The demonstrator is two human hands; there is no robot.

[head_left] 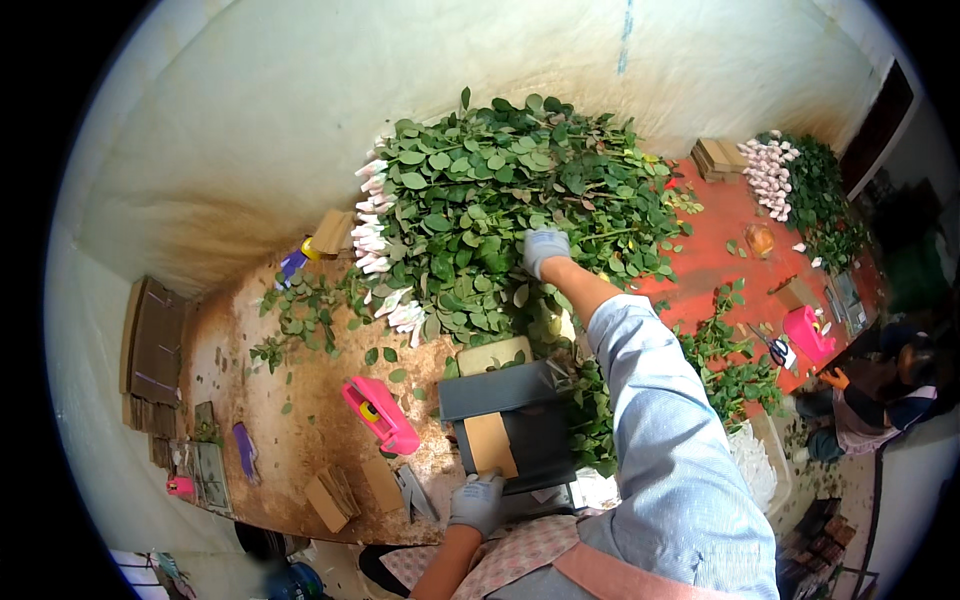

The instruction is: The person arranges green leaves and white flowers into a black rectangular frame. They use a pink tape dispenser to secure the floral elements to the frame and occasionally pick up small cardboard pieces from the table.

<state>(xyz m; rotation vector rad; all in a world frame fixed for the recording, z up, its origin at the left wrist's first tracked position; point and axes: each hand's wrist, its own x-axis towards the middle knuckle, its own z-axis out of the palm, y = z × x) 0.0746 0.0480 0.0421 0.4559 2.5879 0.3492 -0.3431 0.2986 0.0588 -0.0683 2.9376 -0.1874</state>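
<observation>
My left hand (476, 503), in a grey glove, is at the near edge of a small tan cardboard sheet (489, 445), its fingers closed on that edge. The sheet lies on a dark grey padded stand (540, 432). My right hand (546, 250), also grey-gloved, reaches far forward over a large heap of leafy green stems (500, 170). Its fingers curl down among the leaves, which hide what they hold. Pale wrapped flower heads (371, 225) line the left end of the heap. A pink tape dispenser (381, 414) stands left of the stand.
Folded cardboard (332, 498) and a stapler-like metal tool (415, 494) lie near the front edge. A purple glove (245, 452) is farther left. At right, the red tabletop (708, 265) carries scissors (773, 346), another pink dispenser (808, 334) and a second flower bundle (770, 175). A co-worker (880, 390) is there.
</observation>
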